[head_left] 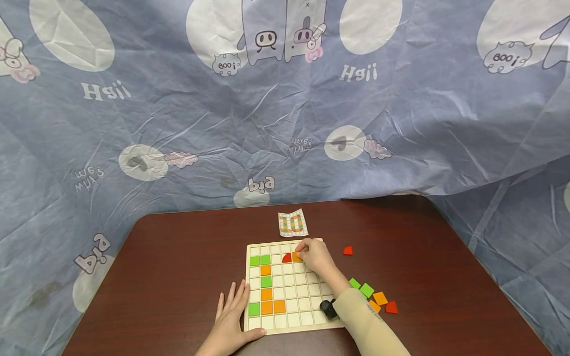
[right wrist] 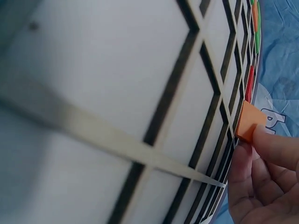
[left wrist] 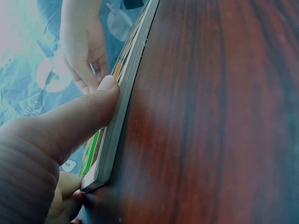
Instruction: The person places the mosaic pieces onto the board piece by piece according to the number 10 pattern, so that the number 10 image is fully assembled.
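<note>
A wooden grid board lies on the table with green and orange square tiles set in its left part. Near its far edge, my right hand pinches an orange square tile between thumb and fingers. That tile stands tilted in the right wrist view, its lower edge at the grid. Just left of it sits a red quarter-round tile in a cell. My left hand rests at the board's near left corner, fingers spread along the left side. Its thumb lies on the near edge.
A paper card with a coloured grid pattern lies behind the board. To the right are loose green tiles, orange tiles and a red tile. Another red quarter-round piece lies farther back. A patterned cloth hangs behind the table.
</note>
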Demonstrator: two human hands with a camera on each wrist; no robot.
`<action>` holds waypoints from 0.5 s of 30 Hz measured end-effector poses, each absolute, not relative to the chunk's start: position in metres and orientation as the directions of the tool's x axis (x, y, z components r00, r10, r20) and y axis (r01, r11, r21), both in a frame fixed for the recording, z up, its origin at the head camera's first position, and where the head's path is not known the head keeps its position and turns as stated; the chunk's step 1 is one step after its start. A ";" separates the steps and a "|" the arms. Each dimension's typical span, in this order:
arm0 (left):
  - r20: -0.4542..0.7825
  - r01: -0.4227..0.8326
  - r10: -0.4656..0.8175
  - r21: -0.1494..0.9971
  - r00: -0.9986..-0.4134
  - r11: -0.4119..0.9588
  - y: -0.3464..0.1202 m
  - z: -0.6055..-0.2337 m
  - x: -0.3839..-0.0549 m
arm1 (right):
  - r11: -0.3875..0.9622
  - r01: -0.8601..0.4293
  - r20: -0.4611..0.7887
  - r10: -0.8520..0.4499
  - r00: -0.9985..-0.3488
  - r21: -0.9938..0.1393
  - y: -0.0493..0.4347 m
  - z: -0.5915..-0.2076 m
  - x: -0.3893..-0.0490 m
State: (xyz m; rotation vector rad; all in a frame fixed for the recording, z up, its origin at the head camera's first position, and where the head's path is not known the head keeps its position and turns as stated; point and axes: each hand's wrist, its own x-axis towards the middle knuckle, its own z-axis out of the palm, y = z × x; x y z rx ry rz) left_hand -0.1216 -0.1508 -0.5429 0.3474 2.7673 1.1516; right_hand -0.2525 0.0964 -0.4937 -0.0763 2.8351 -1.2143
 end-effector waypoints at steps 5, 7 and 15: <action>-0.019 0.168 0.257 0.710 -0.966 0.684 -0.150 -0.543 -0.121 | 0.720 -0.058 0.011 -0.069 -0.998 -0.692 0.095 -0.495 -0.254; -0.018 0.169 0.257 0.709 -0.966 0.685 -0.150 -0.543 -0.121 | 0.726 -0.069 0.025 -0.072 -0.997 -0.685 0.095 -0.495 -0.255; -0.025 0.164 0.259 0.716 -0.966 0.679 -0.150 -0.543 -0.122 | 0.746 -0.109 0.064 -0.088 -0.994 -0.657 0.094 -0.499 -0.254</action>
